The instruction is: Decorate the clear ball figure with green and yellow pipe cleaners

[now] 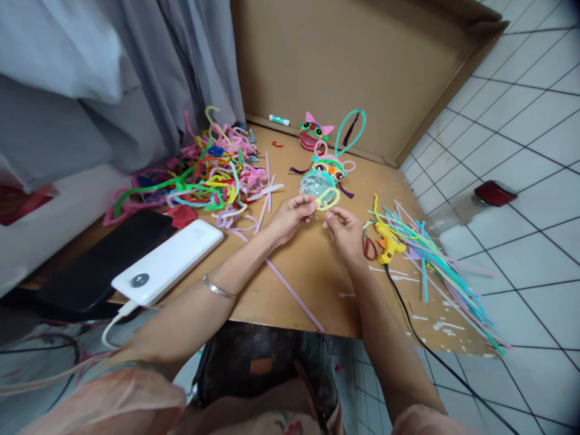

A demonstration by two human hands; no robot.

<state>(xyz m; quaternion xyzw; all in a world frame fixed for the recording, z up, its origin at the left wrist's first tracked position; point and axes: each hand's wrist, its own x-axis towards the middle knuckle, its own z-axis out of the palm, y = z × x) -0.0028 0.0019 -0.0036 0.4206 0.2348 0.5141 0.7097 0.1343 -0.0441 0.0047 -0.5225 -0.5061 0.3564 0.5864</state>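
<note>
through the camera i see my left hand [294, 219] and right hand [347, 232] in the middle of the frame. the left fingers pinch one side of a yellow loop [338, 196], and the right fingers pinch its low edge. i think two hands hold it because it is soft and could bend out of shape.

just past it on the counter [294, 260] sits a bright toy face [330, 168], with a round clear thing [317, 186] in front. a red toy [312, 134] is farther back, by the cardboard [326, 60].

the glue gun [385, 241] and scissors [370, 246] lie right of my hands, likely so they are easy to grab. straight stems [439, 272] lie in a bunch beside them. bent ones make a messy pile [226, 172] at the upper left, maybe to keep the two kinds apart.
</note>
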